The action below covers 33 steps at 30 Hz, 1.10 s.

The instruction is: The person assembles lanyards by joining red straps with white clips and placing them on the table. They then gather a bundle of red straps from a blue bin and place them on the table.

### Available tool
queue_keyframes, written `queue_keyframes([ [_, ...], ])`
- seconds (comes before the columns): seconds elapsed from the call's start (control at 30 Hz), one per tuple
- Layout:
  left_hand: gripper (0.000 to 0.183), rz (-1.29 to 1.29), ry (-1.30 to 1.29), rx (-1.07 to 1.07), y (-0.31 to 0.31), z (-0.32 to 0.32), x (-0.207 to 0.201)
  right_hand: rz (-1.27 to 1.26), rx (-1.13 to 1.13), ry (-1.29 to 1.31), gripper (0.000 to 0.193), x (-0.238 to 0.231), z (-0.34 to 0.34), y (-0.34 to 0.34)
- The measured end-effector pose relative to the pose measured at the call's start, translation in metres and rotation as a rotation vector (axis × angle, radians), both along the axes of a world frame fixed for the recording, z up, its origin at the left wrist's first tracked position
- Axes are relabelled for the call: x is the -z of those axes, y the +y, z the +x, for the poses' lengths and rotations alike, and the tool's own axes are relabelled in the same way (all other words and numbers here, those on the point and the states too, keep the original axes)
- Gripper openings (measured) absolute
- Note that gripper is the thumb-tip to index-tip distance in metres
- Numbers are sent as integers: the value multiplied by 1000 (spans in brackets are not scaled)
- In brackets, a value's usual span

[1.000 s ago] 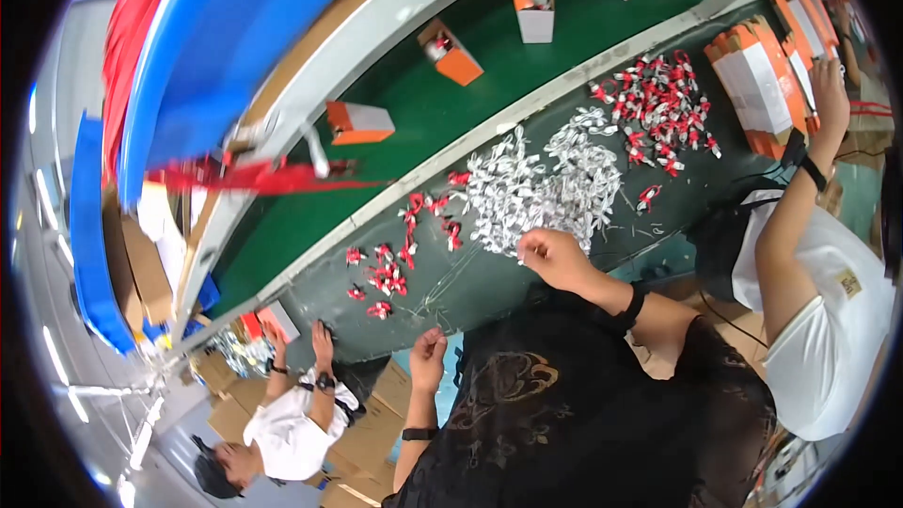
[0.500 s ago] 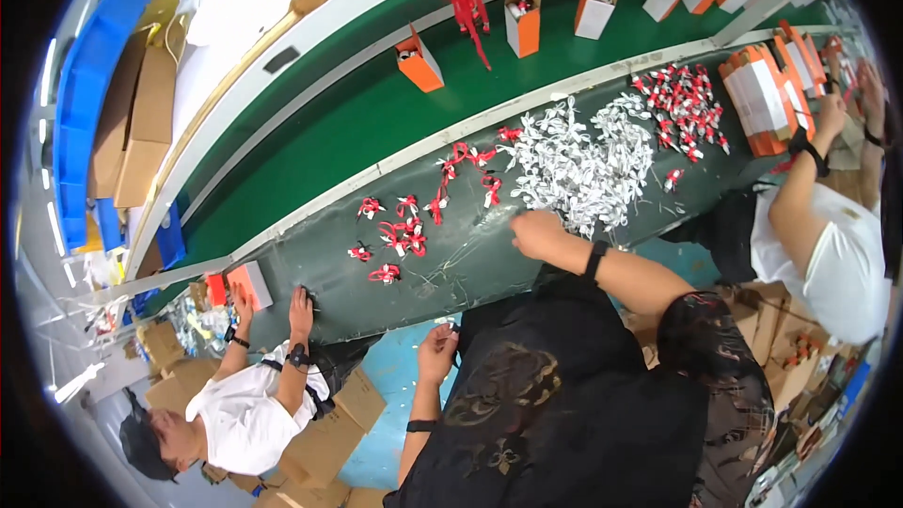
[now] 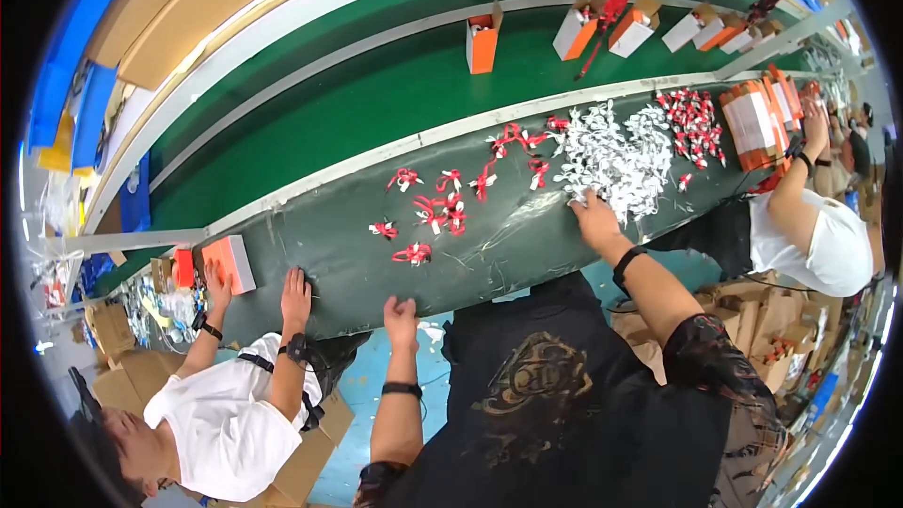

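Note:
My right hand (image 3: pixel 597 223) reaches to the near left edge of a heap of white coiled cables (image 3: pixel 616 155); its thumb and forefinger are apart at the cables. Over the near edge of the dark work surface, my left hand (image 3: pixel 402 322) is closed with its fingers curled. Whatever it may hold is too small to make out. Several small red-and-white cable bundles (image 3: pixel 442 214) lie scattered between my hands and the far rail. More red-and-white bundles (image 3: pixel 694 122) are heaped just right of the white cables.
Beyond the rail runs a green conveyor belt (image 3: pixel 357 85) carrying upright orange-and-white boxes (image 3: pixel 482 45). Stacked boxes (image 3: pixel 750 122) stand at the right end. A co-worker on the left has hands near an orange-and-white box (image 3: pixel 231 263); another co-worker (image 3: pixel 816 240) works at the right.
My left hand has risen to the bench edge; the small white piece earlier at its fingers is no longer visible there. My right hand has opened at the white heap. The view has shifted.

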<state>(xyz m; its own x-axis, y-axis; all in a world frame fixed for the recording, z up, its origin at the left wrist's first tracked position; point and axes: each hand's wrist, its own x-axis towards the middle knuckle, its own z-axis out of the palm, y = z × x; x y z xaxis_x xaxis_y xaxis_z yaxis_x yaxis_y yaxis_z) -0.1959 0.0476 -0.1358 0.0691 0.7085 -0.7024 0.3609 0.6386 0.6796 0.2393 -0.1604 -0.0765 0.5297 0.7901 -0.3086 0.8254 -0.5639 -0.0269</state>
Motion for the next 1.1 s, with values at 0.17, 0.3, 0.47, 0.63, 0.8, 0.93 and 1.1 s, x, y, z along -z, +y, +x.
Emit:
queue_keyframes([
  [0.17,58,-137,-122,-166,27,45,-9,-158,-12,89,37,8,-10,4],
  [0.3,40,-24,-234,-21,21,55,-5,-55,-49,164,37,-2,-9,7],
  [0.47,17,-9,-216,124,-13,110,-46,467,141,287,25,-56,35,41],
  [0.63,26,32,-275,137,-38,147,-63,1094,206,434,18,-185,110,90],
  [0.8,32,168,-355,201,-53,172,-80,1366,70,302,13,-317,166,72],
  [0.93,32,370,-282,346,-55,174,-106,1488,-60,-120,13,-424,227,54],
  [1.1,34,597,-139,492,-54,193,-148,1024,76,-300,38,-514,343,43],
])
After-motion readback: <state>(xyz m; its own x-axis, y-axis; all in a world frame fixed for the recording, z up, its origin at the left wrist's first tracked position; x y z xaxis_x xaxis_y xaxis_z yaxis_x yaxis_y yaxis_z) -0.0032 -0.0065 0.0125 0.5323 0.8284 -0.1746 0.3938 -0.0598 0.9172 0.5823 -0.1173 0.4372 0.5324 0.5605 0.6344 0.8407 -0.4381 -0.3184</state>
